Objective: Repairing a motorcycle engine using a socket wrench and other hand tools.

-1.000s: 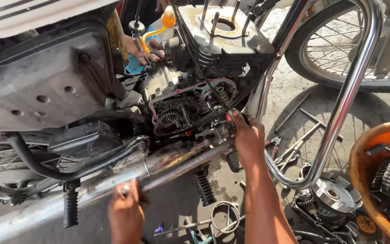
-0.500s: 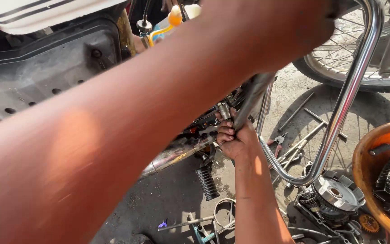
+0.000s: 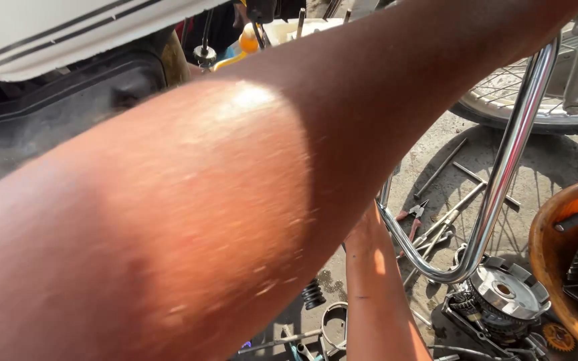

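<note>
My left forearm [image 3: 235, 200] crosses the whole view from lower left to upper right, close to the camera, and its hand is out of frame past the top right. It hides the motorcycle engine behind it. My right forearm [image 3: 376, 287] rises from the bottom centre, and its hand disappears behind the left arm near the chrome guard bar [image 3: 503, 167]. What that hand touches is hidden. A white fuel tank [image 3: 55, 33] and a black side cover [image 3: 55, 113] show at the upper left.
A spoked wheel [image 3: 536, 113] stands at the upper right. An orange bowl [image 3: 550, 254] with engine parts sits at the right edge, with a round clutch part [image 3: 503, 294] beside it. Pliers and rods [image 3: 436, 220] lie on the concrete. A black spring [image 3: 312, 294] lies near the bottom centre.
My left arm has lifted from the exhaust pipe and swung up across the camera, covering the engine. My right hand stays near the engine and is now hidden.
</note>
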